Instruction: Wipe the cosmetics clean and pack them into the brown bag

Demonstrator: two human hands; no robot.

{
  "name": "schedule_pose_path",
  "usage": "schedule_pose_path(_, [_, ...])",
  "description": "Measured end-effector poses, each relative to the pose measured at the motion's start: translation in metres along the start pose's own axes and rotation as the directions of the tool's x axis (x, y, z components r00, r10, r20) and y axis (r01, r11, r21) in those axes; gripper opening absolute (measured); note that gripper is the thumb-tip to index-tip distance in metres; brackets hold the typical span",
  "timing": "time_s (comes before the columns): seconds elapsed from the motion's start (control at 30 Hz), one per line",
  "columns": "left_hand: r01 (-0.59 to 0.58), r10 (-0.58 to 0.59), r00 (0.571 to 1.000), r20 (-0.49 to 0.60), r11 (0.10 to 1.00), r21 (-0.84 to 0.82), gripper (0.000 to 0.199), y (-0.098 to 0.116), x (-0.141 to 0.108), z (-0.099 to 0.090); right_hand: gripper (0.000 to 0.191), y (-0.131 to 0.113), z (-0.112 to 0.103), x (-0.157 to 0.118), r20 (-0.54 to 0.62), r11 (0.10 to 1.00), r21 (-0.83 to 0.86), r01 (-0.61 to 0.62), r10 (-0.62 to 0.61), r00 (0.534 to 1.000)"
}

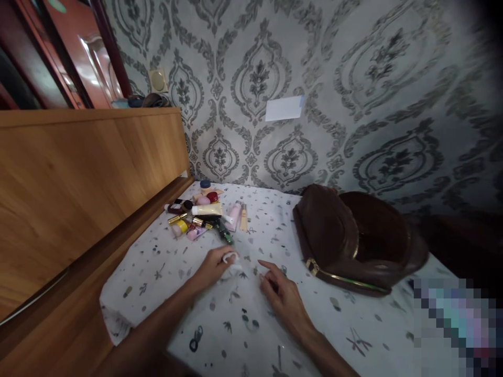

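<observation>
**Left hand closed on a small white lid, right hand loose on a patterned cloth**

The left hand point(214, 268) lies on a white cloth point(243, 324) printed with small dark sprigs, its fingers curled around a small white ring-shaped piece point(230, 258), seemingly a lid or cap (too small to tell for certain). Just beside it, touching the cloth, sits something clear and crinkled point(238, 272), possibly plastic wrap. The right hand point(281, 293) rests close by, grasping nothing, its fingers half bent and the forefinger stretched toward the left hand; the two hands are near but apart.

Farther along the cloth, near the wall, a heap of cosmetics point(204, 212) lies in a loose cluster: a cream-coloured tube, a pink bottle, a yellow pot, a red-capped jar, a blue lid and a few gold-trimmed sticks. To the right, a brown leather bag point(346, 235) lies gaping with a gold zip along its edge. A wooden board point(78, 178) runs along the left side. Grey damask wallpaper point(353, 78) covers the wall behind, with a white card point(283, 108) stuck on it.
</observation>
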State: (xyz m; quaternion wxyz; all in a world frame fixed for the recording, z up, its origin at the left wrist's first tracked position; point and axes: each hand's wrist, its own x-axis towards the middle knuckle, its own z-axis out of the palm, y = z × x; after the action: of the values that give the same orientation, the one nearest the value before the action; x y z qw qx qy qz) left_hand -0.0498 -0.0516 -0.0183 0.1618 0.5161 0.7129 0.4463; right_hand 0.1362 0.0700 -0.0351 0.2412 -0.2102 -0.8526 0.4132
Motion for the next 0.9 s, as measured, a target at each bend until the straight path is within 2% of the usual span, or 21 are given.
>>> schedule_pose_path(0.13, [0.122, -0.077, 0.973, -0.218, 0.973, 0.198, 0.025, -0.014, 0.023, -0.052, 0.041, -0.001, 0.000, 0.000, 0.016, 1.000, -0.007, -0.002, 0.002, 1.000])
schedule_pose_path(0.23, [0.273, -0.137, 0.914, -0.382, 0.904, 0.329, 0.036, -0.025, 0.046, -0.095, 0.038, -0.004, -0.001, -0.001, 0.030, 1.000, -0.016, 0.015, -0.015, 0.999])
schedule_pose_path(0.3, [0.352, -0.164, 0.882, -0.443, 0.853, 0.385, 0.041, -0.032, 0.060, -0.112, 0.037, -0.005, -0.002, 0.000, 0.025, 0.999, -0.022, 0.024, -0.023, 0.999])
schedule_pose_path(0.4, [0.404, -0.177, 0.867, -0.465, 0.796, 0.451, 0.044, -0.041, 0.077, -0.117, 0.038, -0.005, -0.002, 0.000, 0.018, 0.999, -0.026, 0.020, -0.020, 1.000])
schedule_pose_path(0.57, [0.370, -0.159, 0.904, -0.398, 0.758, 0.537, 0.044, -0.048, 0.089, -0.103, 0.040, -0.004, -0.003, 0.000, 0.028, 1.000, -0.017, 0.000, 0.001, 1.000])
schedule_pose_path(0.63, [0.354, -0.148, 0.913, -0.380, 0.749, 0.559, 0.043, -0.049, 0.092, -0.107, 0.041, -0.003, -0.003, 0.000, 0.031, 1.000, -0.010, -0.008, 0.008, 0.999])
schedule_pose_path(0.73, [0.397, -0.161, 0.895, -0.415, 0.712, 0.580, 0.041, -0.053, 0.093, -0.133, 0.041, -0.004, -0.003, 0.000, 0.031, 1.000, -0.008, -0.012, 0.012, 0.999])
schedule_pose_path(0.9, [0.550, -0.277, 0.826, -0.491, 0.585, 0.595, 0.026, -0.070, 0.090, -0.196, 0.042, -0.005, -0.003, 0.002, 0.032, 1.000, -0.016, -0.005, 0.006, 0.999])
